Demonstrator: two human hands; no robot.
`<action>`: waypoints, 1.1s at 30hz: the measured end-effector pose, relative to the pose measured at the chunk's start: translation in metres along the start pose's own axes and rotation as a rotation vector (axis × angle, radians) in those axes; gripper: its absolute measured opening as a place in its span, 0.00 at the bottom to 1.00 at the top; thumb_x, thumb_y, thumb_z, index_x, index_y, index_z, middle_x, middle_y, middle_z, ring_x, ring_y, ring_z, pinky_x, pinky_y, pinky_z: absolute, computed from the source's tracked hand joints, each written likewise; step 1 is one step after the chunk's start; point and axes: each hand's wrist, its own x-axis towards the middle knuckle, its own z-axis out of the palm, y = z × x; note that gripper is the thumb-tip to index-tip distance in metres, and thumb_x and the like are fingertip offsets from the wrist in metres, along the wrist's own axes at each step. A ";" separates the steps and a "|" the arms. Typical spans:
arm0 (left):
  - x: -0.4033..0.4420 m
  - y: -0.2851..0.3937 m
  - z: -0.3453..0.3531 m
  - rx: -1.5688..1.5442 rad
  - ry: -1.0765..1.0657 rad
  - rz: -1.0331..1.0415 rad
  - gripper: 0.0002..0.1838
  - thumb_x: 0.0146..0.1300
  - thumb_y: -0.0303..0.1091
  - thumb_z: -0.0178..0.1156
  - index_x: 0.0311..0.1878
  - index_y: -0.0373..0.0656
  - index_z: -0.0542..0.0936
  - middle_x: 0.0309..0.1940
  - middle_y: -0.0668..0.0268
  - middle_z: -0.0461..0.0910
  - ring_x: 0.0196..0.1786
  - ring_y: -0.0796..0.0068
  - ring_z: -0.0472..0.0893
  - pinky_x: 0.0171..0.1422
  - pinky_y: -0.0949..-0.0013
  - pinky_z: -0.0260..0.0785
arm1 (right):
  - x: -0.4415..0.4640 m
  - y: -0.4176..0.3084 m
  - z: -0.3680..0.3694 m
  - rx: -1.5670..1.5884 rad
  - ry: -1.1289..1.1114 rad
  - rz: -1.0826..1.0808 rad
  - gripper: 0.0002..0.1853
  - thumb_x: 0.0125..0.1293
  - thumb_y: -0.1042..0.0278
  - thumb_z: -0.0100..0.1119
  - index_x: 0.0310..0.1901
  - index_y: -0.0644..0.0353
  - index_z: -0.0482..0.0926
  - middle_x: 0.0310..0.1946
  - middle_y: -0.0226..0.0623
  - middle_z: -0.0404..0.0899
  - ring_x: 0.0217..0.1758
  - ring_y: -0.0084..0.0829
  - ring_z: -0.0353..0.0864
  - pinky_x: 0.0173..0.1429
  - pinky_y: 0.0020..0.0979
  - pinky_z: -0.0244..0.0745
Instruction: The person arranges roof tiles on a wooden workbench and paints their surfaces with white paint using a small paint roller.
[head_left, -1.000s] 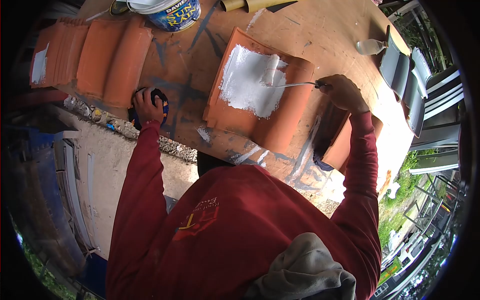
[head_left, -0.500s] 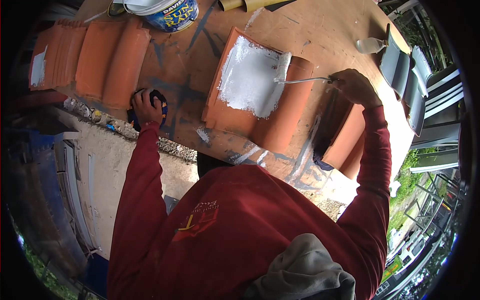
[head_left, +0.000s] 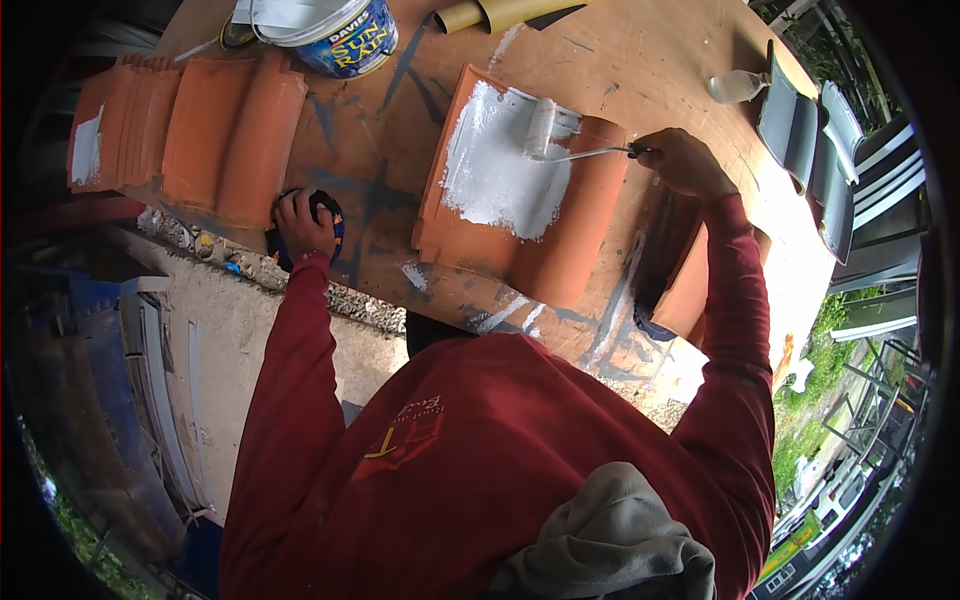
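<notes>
My right hand [head_left: 690, 165] is closed around the handle of a small paint roller [head_left: 541, 128]. The roller's white sleeve rests on a clay roof tile [head_left: 585, 215], over the flat part coated with white paint [head_left: 495, 175]. Bare orange clay shows on the tile's curved right side and along its lower edge. At the table's near edge, my left hand [head_left: 307, 228] grips a bunched dark cloth [head_left: 327, 206] with orange and blue bits on it, beside another clay tile [head_left: 228, 145].
A Davies Sun Rain paint bucket [head_left: 345, 40] stands at the far left of the wooden table [head_left: 400, 165]. Stacked tiles [head_left: 90, 130] lie at left, and another tile [head_left: 680, 285] lies under my right forearm. A clear bottle [head_left: 735, 88] lies near dark tiles [head_left: 790, 125] at right.
The roller has moved left and up across the painted part of the tile, and my right hand went left with it. My left hand stays on the cloth.
</notes>
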 end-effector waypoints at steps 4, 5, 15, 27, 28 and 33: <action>0.001 0.001 0.000 0.033 0.008 0.012 0.19 0.64 0.35 0.60 0.57 0.40 0.78 0.55 0.50 0.74 0.56 0.42 0.73 0.65 0.43 0.67 | 0.055 -0.014 0.032 0.184 0.132 -0.156 0.14 0.68 0.64 0.64 0.51 0.57 0.90 0.42 0.47 0.89 0.47 0.45 0.88 0.54 0.43 0.80; 0.002 0.001 -0.001 0.028 0.008 0.020 0.19 0.64 0.35 0.60 0.57 0.40 0.78 0.55 0.49 0.74 0.56 0.42 0.73 0.65 0.43 0.67 | 0.063 -0.018 0.034 0.228 0.129 -0.217 0.14 0.68 0.65 0.64 0.52 0.58 0.89 0.42 0.47 0.89 0.47 0.45 0.87 0.54 0.43 0.79; 0.000 -0.003 -0.001 0.003 0.003 0.005 0.21 0.63 0.36 0.60 0.58 0.38 0.78 0.53 0.48 0.73 0.56 0.40 0.73 0.65 0.43 0.67 | 0.022 0.028 -0.015 0.046 -0.227 0.053 0.15 0.69 0.64 0.65 0.53 0.58 0.89 0.41 0.48 0.88 0.45 0.42 0.86 0.53 0.40 0.78; 0.000 0.001 -0.002 0.026 0.019 0.032 0.20 0.63 0.35 0.59 0.57 0.38 0.77 0.54 0.48 0.73 0.58 0.41 0.73 0.65 0.43 0.67 | 0.013 0.012 0.006 0.238 -0.140 0.012 0.14 0.70 0.66 0.62 0.52 0.61 0.88 0.32 0.42 0.85 0.36 0.30 0.84 0.44 0.37 0.78; 0.001 0.001 -0.002 0.019 0.003 0.009 0.20 0.64 0.35 0.59 0.57 0.38 0.77 0.54 0.48 0.73 0.58 0.41 0.73 0.65 0.43 0.67 | 0.002 0.026 -0.003 0.209 -0.165 0.028 0.13 0.70 0.67 0.62 0.51 0.61 0.88 0.33 0.43 0.86 0.37 0.32 0.84 0.45 0.38 0.78; 0.000 -0.002 0.001 0.024 -0.005 0.002 0.20 0.64 0.36 0.59 0.57 0.38 0.77 0.54 0.48 0.73 0.58 0.41 0.73 0.65 0.43 0.67 | -0.054 0.023 -0.030 0.049 -0.099 0.139 0.12 0.70 0.66 0.62 0.49 0.61 0.89 0.35 0.45 0.87 0.39 0.41 0.87 0.49 0.42 0.78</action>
